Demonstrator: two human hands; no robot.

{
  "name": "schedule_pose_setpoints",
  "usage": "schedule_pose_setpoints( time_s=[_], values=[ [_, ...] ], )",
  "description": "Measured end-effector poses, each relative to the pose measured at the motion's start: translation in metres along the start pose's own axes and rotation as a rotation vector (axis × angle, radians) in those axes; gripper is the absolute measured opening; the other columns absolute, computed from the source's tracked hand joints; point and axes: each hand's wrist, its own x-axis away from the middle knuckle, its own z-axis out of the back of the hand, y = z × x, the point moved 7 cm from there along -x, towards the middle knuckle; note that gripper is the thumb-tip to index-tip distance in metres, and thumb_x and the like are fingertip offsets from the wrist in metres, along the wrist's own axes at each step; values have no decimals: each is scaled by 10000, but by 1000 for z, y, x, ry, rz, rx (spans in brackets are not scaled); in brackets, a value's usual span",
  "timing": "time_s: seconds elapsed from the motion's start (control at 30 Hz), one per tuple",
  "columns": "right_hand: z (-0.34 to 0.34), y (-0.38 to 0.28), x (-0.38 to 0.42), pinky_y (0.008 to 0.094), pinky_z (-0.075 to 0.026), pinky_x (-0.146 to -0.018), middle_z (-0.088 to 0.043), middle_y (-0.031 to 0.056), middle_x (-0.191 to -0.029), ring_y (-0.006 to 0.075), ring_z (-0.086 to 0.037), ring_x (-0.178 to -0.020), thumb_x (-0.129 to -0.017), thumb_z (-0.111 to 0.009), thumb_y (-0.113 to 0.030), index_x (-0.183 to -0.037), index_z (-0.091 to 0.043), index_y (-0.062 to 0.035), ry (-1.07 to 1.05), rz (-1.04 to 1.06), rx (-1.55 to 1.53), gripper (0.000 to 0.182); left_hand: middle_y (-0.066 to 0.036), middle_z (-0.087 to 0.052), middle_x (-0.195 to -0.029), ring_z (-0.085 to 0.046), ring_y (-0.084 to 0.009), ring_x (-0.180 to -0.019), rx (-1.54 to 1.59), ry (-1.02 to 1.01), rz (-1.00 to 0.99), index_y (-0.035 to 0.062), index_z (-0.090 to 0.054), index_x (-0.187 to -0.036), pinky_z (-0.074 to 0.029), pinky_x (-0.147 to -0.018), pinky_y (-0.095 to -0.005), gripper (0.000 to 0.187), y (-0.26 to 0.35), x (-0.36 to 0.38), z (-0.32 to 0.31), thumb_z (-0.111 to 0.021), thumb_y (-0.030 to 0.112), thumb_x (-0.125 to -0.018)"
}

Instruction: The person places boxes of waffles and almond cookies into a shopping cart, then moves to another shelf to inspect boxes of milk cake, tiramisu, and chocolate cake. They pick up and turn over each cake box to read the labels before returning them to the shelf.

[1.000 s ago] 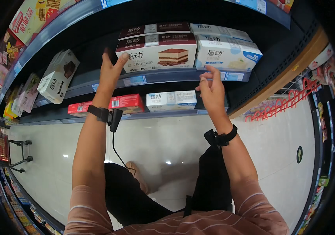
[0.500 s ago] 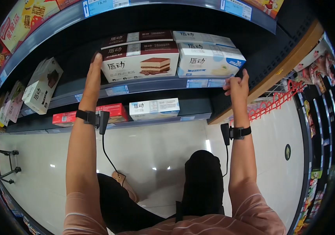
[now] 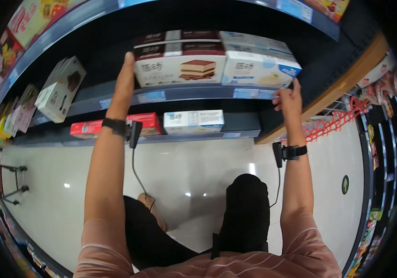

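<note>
My left hand (image 3: 125, 84) is upright with fingers straight, its flat side along the left end of a brown-and-white cake box (image 3: 161, 65). A similar brown-topped box (image 3: 196, 35) stands behind it. Directly to the right, a blue-and-white cake box (image 3: 249, 69) sits against the brown one, with another pale box (image 3: 254, 41) at its back. My right hand (image 3: 290, 101) is at the lower right corner of the blue-and-white box. Its index finger points up at that corner, seeming to touch it, while the other fingers are loosely bent and hold nothing.
Farther left on the shelf stand a white box (image 3: 61, 90) and several thin packs (image 3: 22, 109). Below are red boxes (image 3: 147, 124) and a white box (image 3: 194, 121). A wooden shelf edge (image 3: 319, 109) and red hooks (image 3: 335, 123) lie right of my right hand. A cart (image 3: 15, 183) stands left.
The whole view has shifted, so the shelf appears farther right and higher. My right index finger has come closer to the blue-and-white box's corner. My left hand keeps its place beside the brown-and-white box.
</note>
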Motion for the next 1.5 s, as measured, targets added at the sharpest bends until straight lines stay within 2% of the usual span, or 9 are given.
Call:
schedule_pose_setpoints(
  time_s=[0.13,0.2,0.47,0.63,0.77,0.87,1.07,1.27,1.5],
  values=[
    [12,5,8,249,-520,-464,-677,89,-863,136,-639,-607,-949,-557,-124,-1511,-233,42,114,136,-60,670,-109,-596,-1338,-513,-200,-1260,-67,128,-45,37,-561,-1359,-344,-1110,-349,689,-7,-3,29,-347,609,-1041],
    [12,-5,30,230,-511,-502,-670,99,-913,124,-630,-638,-969,-520,-113,-1483,-289,33,184,132,-110,582,-209,-594,-1316,-522,-279,-1265,-281,290,-158,-47,-540,-1336,-354,-1101,-349,715,8,0,60,-413,586,-1028],
    [-66,-21,112,217,-503,-584,-637,73,-928,97,-604,-693,-1021,-464,-95,-1344,-477,38,-118,170,-201,349,-237,-601,-1258,-563,-358,-1202,-985,768,-542,-42,-560,-1294,-422,-1055,-406,514,119,70,219,-645,319,-938],
    [-113,-12,136,213,-489,-589,-616,47,-902,88,-590,-685,-1037,-486,-141,-1326,-500,12,-296,62,-254,328,-268,-594,-1272,-557,-432,-1193,-1474,786,-119,-2,-582,-1311,-447,-1016,-491,588,107,87,293,-668,401,-890],
    [-133,-9,152,210,-491,-587,-619,47,-885,87,-599,-685,-1022,-471,-99,-1304,-502,8,-378,11,-254,304,-245,-609,-1249,-566,-429,-1170,-1597,717,-299,61,-629,-1273,-465,-990,-498,534,102,93,270,-677,419,-879],
    [-140,-1,159,213,-494,-587,-619,48,-879,88,-603,-684,-1009,-465,-85,-1297,-498,8,-408,-25,-249,305,-259,-612,-1199,-574,-434,-1135,-1639,734,-164,61,-623,-1270,-470,-985,-495,541,110,97,240,-706,405,-862],
    [-148,5,171,223,-499,-588,-619,50,-876,92,-605,-688,-1010,-459,-96,-1294,-505,8,-470,-65,-261,305,-267,-625,-1126,-615,-356,-1062,-1264,839,-185,10,-572,-1297,-497,-925,-437,633,80,89,276,-769,368,-814],
    [-153,-1,180,230,-500,-587,-620,71,-884,103,-612,-686,-990,-454,-85,-1277,-519,10,-522,-95,-281,310,-162,-643,-1073,-635,-182,-876,-328,807,-299,-58,-524,-1253,-517,-785,-285,512,99,114,293,-702,274,-907],
    [-165,-18,184,260,-520,-617,-645,110,-950,137,-642,-720,-1003,-466,-139,-1253,-552,11,-640,-99,-319,304,-119,-666,-1116,-689,-188,-962,109,591,-173,0,-558,-1218,-568,-802,-301,374,136,146,236,-585,277,-968]
  ],
)
